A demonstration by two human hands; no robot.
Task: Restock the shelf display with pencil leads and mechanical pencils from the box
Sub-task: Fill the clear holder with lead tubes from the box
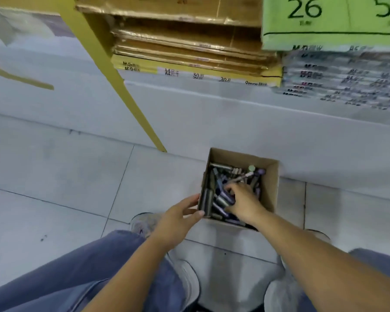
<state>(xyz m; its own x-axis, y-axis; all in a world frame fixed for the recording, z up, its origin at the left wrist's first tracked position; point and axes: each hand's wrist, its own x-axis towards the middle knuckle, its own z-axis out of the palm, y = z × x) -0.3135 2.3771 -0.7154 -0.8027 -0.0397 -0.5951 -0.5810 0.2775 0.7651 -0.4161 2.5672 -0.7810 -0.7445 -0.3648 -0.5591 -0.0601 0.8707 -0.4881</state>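
Tubes [207, 199] crisscrossed in box [269, 188]; left hand [178, 219] fingers straight at rim, right hand [243, 202] fingers curled inside, grip unclear.

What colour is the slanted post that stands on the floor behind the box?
Yellow; the post shows plainly in the head view.

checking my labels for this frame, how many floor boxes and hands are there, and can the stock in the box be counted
cardboard box: 1
hands: 2 (left hand against the box's outer wall, right hand inside it, grip unclear)
stock in the box: too jumbled and blurred to count
total: 3
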